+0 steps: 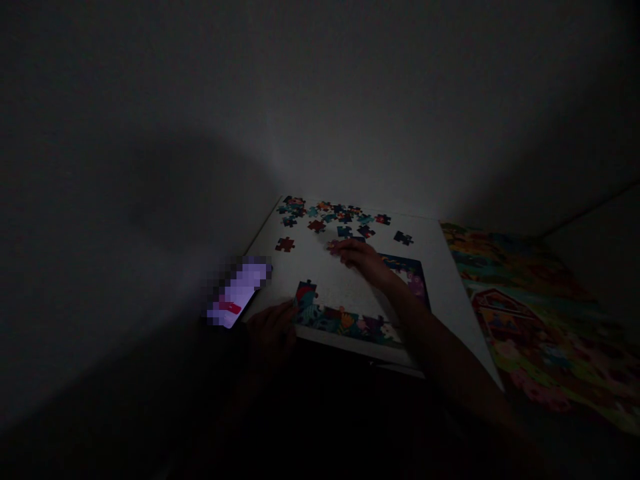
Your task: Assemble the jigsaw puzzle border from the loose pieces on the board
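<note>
My right hand reaches over the white board with its fingertips closed on a pinkish puzzle piece. Under that forearm runs a partly joined jigsaw puzzle, with a bottom strip, a left corner and a right side showing. Its middle is bare white, and part of the right side is hidden by my arm. My left hand lies at the board's near left edge, fingers extended and touching the puzzle's left corner; it is very dark there.
Several loose puzzle pieces spread along the board's far side. One brown piece lies apart on the left, a dark piece on the right. A lit phone sits by the left edge. Right of the board is a colourful farm-picture mat.
</note>
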The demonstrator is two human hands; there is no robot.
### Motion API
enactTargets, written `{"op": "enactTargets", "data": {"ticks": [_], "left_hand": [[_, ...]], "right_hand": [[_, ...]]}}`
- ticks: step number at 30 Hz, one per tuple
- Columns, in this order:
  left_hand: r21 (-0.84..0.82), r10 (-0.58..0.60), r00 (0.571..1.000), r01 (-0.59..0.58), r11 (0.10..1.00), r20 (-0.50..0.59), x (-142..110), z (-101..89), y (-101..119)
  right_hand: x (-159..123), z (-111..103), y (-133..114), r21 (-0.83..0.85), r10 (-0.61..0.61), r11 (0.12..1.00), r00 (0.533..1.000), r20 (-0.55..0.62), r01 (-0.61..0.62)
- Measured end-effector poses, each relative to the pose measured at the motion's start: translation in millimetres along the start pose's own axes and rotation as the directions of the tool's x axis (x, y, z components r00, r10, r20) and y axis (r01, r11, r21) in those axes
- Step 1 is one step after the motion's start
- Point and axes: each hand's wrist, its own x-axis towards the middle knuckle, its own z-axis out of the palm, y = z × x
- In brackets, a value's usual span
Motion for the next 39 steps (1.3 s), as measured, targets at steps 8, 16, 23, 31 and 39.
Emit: {"op": "enactTargets", "data": {"ticks": [8,16,23,31,39], "left_hand": [[-0.052,-0.006,0.998,0.009,0.999,0.064,17.8,-5.6,-4.8],[-0.123,0.010,0.995,0.002,0.992,0.094,40.5,5.1,-20.8],[-0.149,0.075,0.977,-0.045,0.988,0.200,67.1,20.7,-23.6],[-0.153,0.146,0.964,-0.113,0.982,0.224,86.1,32.6,-22.9],[-0.099,0.074,0.967,-0.051,0.994,0.243,78.4,30.3,-13.2]], "right_hand": [[4.2,-101.6,-2.1,0.146,0.056,0.987,0.723,-0.688,0.062],[-7.1,-168.3,21.3,-0.152,-0.087,0.984,0.489,-0.868,-0.095],[-10.9,-169.2,42.3,-0.403,-0.224,0.890,0.565,-0.794,-0.213],[-9.8,-160.0,43.8,-0.575,-0.194,0.715,0.677,-0.710,-0.398],[-10.0,-156.8,40.3,-0.634,-0.165,0.616,0.710,-0.685,-0.468]]}}
